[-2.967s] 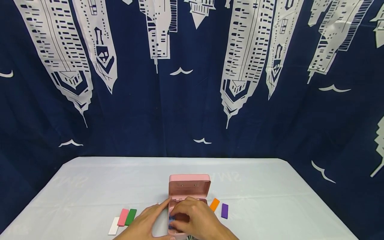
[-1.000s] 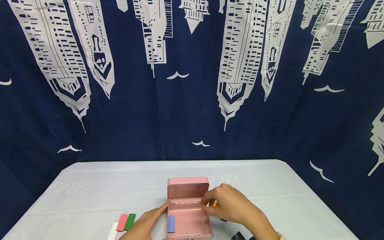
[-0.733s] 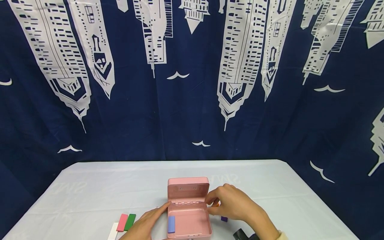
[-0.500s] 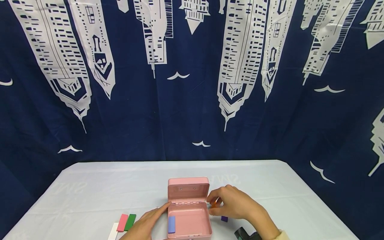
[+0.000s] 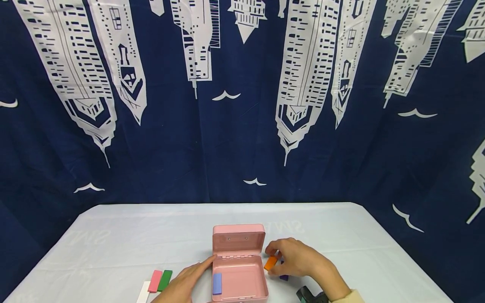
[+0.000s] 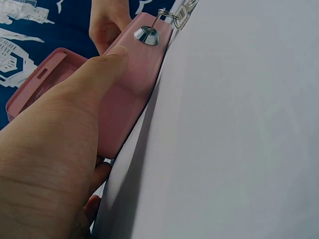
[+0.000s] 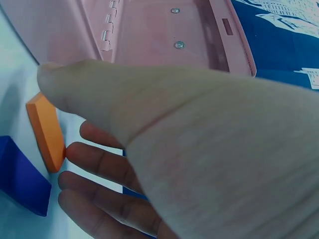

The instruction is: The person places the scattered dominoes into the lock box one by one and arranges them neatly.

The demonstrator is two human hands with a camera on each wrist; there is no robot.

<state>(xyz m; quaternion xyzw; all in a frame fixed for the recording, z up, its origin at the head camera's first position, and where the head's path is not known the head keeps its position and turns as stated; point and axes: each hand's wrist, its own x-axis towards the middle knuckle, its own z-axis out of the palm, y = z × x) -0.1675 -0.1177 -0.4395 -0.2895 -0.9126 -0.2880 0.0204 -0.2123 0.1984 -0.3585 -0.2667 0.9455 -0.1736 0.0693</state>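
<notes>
A pink metal cash box (image 5: 245, 277) stands on the table with its lid raised. A light-blue block (image 5: 217, 284) lies inside against its left wall. My left hand (image 5: 185, 282) grips the box at its left side; in the left wrist view the thumb (image 6: 107, 69) presses the front wall, beside a lock (image 6: 147, 36) with keys. Right of the box, my right hand (image 5: 295, 256) is spread around an orange block (image 5: 270, 263), thumb and fingers at its ends, with gaps showing in the right wrist view. A purple block (image 7: 22, 177) lies beside it, partly hidden in the head view.
Left of the left hand lie a pink block (image 5: 155, 281), a green block (image 5: 165, 280) and a white block (image 5: 143, 292). The white-covered table (image 5: 113, 235) ends at a dark-blue curtain (image 5: 242, 139). A black device (image 5: 310, 294) sits under the right wrist.
Three seconds ago my right hand was inside the box at the light-blue block. It has since moved right, then slightly farther from the box, over the orange block. My left hand stays on the box.
</notes>
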